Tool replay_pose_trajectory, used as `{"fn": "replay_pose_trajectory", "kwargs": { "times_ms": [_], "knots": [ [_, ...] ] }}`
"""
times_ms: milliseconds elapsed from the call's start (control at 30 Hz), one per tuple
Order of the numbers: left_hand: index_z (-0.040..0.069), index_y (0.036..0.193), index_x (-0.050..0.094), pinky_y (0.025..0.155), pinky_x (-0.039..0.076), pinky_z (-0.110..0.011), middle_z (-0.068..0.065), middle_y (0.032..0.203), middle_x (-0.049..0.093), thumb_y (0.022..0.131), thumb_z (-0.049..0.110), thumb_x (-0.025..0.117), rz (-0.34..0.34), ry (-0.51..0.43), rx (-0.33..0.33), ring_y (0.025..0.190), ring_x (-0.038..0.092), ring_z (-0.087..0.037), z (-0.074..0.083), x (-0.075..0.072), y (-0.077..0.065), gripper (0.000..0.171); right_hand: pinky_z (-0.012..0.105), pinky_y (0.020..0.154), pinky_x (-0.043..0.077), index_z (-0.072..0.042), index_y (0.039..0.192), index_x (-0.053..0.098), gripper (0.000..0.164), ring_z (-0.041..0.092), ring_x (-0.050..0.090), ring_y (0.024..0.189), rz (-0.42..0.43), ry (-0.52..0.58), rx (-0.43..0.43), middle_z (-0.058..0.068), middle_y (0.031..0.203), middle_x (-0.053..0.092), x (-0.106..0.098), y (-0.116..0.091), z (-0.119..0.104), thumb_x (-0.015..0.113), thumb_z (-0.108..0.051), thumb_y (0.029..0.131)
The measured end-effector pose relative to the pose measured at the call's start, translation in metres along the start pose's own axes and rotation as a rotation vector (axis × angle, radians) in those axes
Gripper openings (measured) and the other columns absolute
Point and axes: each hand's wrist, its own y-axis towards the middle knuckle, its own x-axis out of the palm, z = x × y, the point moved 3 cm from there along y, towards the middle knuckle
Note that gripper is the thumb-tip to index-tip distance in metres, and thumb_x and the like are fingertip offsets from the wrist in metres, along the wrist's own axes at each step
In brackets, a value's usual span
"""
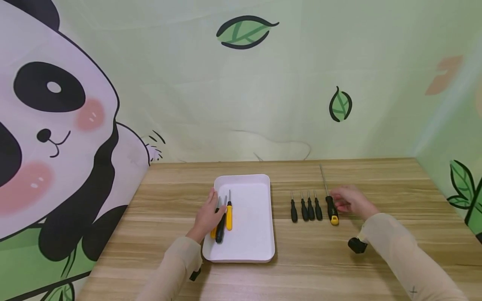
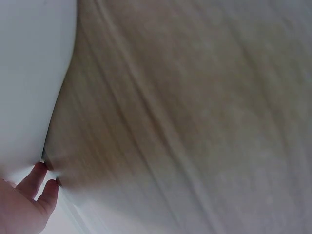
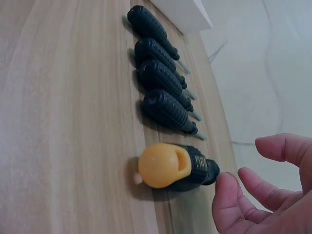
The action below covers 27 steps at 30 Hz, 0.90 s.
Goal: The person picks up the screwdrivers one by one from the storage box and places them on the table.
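My left hand point(image 1: 208, 215) grips the left wall of a white tray point(image 1: 256, 238), with fingers outside and thumb over the inside. Its fingertips point(image 2: 38, 168) meet the tray's outer side in the left wrist view. Beside the thumb lie a black screwdriver point(image 1: 220, 230) and a yellow-handled screwdriver point(image 1: 229, 217); another yellow handle point(image 1: 213, 233) is partly hidden. My right hand point(image 1: 351, 200) hovers beside a large black screwdriver point(image 1: 331, 209) with a yellow end cap point(image 3: 161, 165). Its thumb and fingers are spread apart, holding nothing, near the collar.
Left of the large screwdriver, several small black screwdrivers point(image 1: 310, 211) lie in a row on the wooden table point(image 1: 165, 200), shafts pointing away. Behind the table hangs a green backdrop point(image 1: 188, 104) with a panda and leaves.
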Motion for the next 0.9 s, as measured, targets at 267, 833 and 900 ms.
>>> {"fn": "replay_pose_trajectory", "kwargs": {
  "times_ms": [267,833,900],
  "knots": [
    [0.008,0.142,0.014,0.109,0.021,-0.041,-0.001,0.15,0.004,0.089,0.041,0.042,-0.006,-0.005,-0.016,0.136,0.016,-0.021,-0.001,0.001,0.0,0.068,0.021,0.063,0.05,0.003,0.12,0.038,0.04,0.009,0.052,0.067,-0.03,-0.004,-0.013,0.001,0.087,0.053,0.007,-0.004,-0.007,0.048,-0.019,0.088],
    [0.007,0.141,0.015,0.109,0.02,-0.041,-0.003,0.15,0.005,0.089,0.04,0.042,-0.006,-0.02,-0.006,0.136,0.016,-0.022,-0.001,0.0,0.0,0.067,0.022,0.065,0.051,0.004,0.119,0.041,0.039,0.011,0.055,0.069,-0.092,0.026,-0.061,0.004,0.09,0.053,0.03,-0.013,-0.023,0.048,-0.017,0.088],
    [0.007,0.141,0.015,0.109,0.02,-0.041,-0.003,0.15,0.005,0.089,0.04,0.043,-0.006,-0.023,-0.009,0.136,0.015,-0.022,-0.001,0.0,0.0,0.067,0.023,0.066,0.052,0.005,0.124,0.037,0.044,0.011,0.055,0.07,-0.106,0.016,-0.073,0.006,0.094,0.052,0.033,-0.014,-0.024,0.048,-0.017,0.088]
  ]
}}
